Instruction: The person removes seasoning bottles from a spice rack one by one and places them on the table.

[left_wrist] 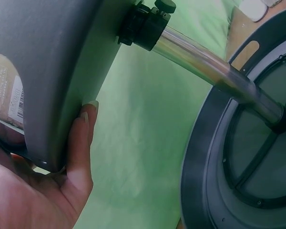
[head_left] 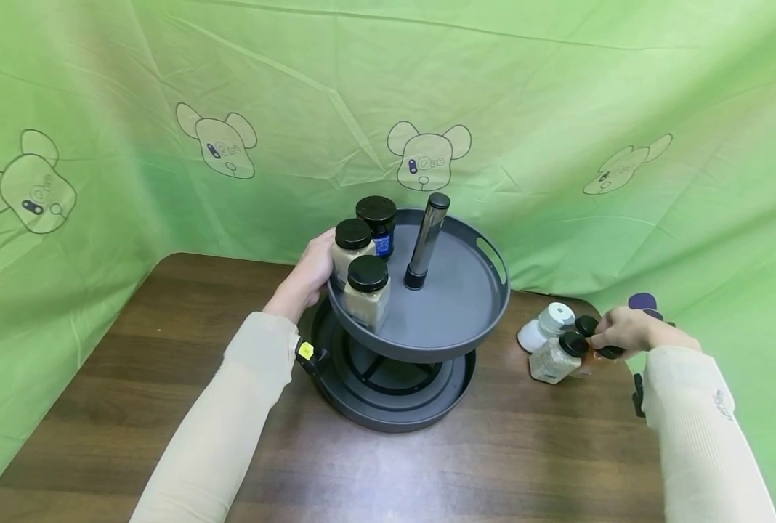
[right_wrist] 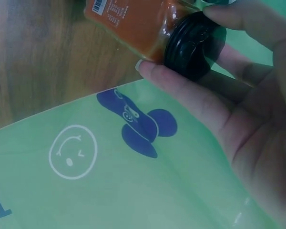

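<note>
My left hand (head_left: 312,269) grips the left rim of the grey upper tray (head_left: 440,319) of a two-tier rack, fingers against its underside in the left wrist view. Beside that hand, two pale-filled jars (head_left: 367,298) and a dark jar (head_left: 376,218), all black-lidded, stand on the tray. A metal post (head_left: 427,243) rises from its middle. At the right, my right hand (head_left: 630,330) holds a jar of orange-red seasoning (right_wrist: 133,24) by its black lid (right_wrist: 195,45), thumb and fingers around the lid.
Below the upper tray sits the wider lower tray (head_left: 388,414) on the wooden table (head_left: 545,450). A white bottle (head_left: 538,334) and a clear jar (head_left: 551,362) of pale contents stand left of my right hand. Green cloth (head_left: 336,87) hangs behind the table.
</note>
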`<state>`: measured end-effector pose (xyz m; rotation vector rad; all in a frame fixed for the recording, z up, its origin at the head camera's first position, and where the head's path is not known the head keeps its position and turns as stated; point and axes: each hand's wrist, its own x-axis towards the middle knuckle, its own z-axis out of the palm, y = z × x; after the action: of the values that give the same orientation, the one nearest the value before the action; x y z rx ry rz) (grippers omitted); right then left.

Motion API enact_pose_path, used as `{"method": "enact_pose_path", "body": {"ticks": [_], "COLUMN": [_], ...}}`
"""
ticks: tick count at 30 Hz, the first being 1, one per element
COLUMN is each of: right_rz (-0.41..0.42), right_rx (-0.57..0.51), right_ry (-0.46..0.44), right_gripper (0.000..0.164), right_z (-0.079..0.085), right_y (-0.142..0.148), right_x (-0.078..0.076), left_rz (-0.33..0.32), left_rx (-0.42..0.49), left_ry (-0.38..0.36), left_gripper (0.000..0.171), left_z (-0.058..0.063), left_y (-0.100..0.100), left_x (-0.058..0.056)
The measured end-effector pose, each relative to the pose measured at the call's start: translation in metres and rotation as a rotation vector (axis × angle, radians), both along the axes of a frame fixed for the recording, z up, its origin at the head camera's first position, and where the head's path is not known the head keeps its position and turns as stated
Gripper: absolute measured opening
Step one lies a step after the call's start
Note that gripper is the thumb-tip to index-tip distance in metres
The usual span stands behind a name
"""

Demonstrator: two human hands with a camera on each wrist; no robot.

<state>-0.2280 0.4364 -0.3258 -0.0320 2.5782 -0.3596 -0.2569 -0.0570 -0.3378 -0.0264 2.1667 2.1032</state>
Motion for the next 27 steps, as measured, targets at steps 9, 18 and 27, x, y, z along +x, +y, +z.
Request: {"method": "enact_pose_path", "body": {"ticks": [9, 18, 27], "right_rz": [0.018, 0.039, 0.041], "right_rx": [0.016, 0.010, -0.045], "right_ry": [0.032, 0.080, 0.144], "right_gripper": [0.021, 0.016, 0.022], "right_z": [-0.008, -0.015, -0.021], "right_y": [0.000, 0.001, 0.006], "right_x": [0.001, 0.002, 0.002], "left_rz": [0.003, 0.003, -0.003], "left_rx": [-0.008, -0.005, -0.012], "left_ry": [0.006, 0.013, 0.007], "left_gripper": [0.035, 0.035, 0.035], "left_z": [0.000, -0.001, 0.000], "left_y": [0.000, 0.001, 0.000], "left_x": [0.000, 0.002, 0.001]}}
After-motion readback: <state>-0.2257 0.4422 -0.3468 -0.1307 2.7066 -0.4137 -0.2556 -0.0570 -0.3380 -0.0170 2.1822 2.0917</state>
